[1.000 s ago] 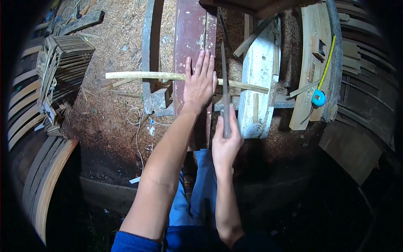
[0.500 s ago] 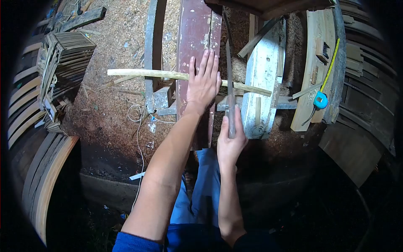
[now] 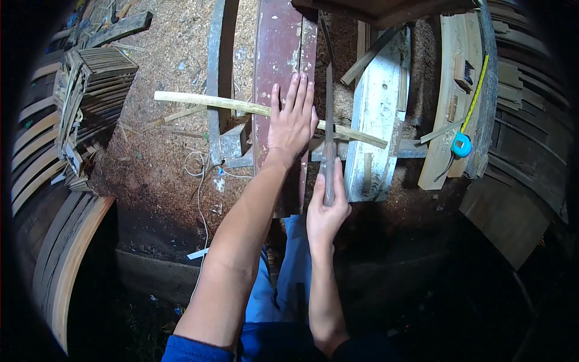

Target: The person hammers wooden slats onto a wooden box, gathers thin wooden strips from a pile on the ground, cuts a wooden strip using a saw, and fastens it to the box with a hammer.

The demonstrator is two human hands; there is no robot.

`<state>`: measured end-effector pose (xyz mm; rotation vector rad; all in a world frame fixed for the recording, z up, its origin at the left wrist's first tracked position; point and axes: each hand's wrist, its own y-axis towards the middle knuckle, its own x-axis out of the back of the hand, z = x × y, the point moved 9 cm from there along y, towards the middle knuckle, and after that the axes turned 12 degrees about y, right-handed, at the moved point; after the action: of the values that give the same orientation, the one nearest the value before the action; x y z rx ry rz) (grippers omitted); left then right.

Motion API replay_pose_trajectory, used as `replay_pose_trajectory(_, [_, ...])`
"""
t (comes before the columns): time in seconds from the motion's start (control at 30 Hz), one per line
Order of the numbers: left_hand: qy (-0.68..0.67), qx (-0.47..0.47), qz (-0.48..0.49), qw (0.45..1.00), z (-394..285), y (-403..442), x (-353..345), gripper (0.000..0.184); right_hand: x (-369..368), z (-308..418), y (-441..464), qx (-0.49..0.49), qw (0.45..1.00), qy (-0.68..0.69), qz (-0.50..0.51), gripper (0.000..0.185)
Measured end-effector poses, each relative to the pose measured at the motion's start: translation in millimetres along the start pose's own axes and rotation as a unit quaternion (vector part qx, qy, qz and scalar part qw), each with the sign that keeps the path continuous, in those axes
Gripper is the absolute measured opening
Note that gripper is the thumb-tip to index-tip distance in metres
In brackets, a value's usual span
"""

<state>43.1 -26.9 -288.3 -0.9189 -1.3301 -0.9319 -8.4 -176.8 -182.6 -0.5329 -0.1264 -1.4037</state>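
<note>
My left hand (image 3: 291,130) lies flat with fingers stretched, pressing a thin, slightly curved wooden strip (image 3: 208,101) onto a reddish-brown board (image 3: 277,42). Part of the strip is hidden under the palm. My right hand (image 3: 329,217) is closed around a long-bladed tool with a grey handle (image 3: 329,181). Its narrow blade points away from me and crosses the strip just right of the board. Seen nearly edge-on, the blade does not show whether it has teeth. The strip's right end (image 3: 371,140) reaches over a pale, white-stained plank (image 3: 377,90).
A blue tape measure (image 3: 461,145) with its yellow tape out rests on a light plank (image 3: 433,166) at right. Bundled slats (image 3: 99,78) and curved wooden pieces (image 3: 72,259) stand at left. Sawdust (image 3: 163,151) covers the ground, with a white cord (image 3: 200,199) across it.
The wooden strip has turned slightly, its left end away from me and its right end toward me. My right hand and the tool have shifted slightly toward me and left.
</note>
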Motion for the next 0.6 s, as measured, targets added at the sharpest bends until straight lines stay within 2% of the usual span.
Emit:
replay_pose_trajectory(0.03, [0.009, 0.001, 0.002, 1.0, -0.9, 0.2, -2.3, 0.062, -3.4, 3.4, 5.5, 0.041, 0.999, -0.008, -0.005, 0.044])
replay_pose_trajectory(0.13, [0.003, 0.003, 0.0, 1.0, -0.4, 0.9, -1.4, 0.062, -7.4, 1.3, 6.7, 0.069, 0.997, -0.03, -0.008, 0.043])
replay_pose_trajectory(0.3, [0.006, 0.006, 0.01, 1.0, -0.5, 0.5, -3.9, 0.064, -2.2, -3.7, -4.8, 0.027, 0.999, -0.011, -0.02, 0.043])
replay_pose_trajectory(0.47, [-0.01, 0.011, 0.02, 1.0, 2.4, 3.2, -4.1, 0.067, -4.2, -0.3, -5.4, 0.051, 0.998, 0.001, -0.021, 0.044])
replay_pose_trajectory(0.53, [-0.018, 0.009, 0.012, 1.0, 1.0, 1.3, -2.4, 0.069, 0.9, -9.9, -16.1, 0.002, 0.999, 0.021, -0.028, 0.044])
replay_pose_trajectory(0.6, [-0.028, 0.008, 0.008, 1.0, -0.2, 0.0, -2.9, 0.069, -2.7, -14.0, -4.2, 0.012, 0.999, 0.012, -0.029, 0.043])
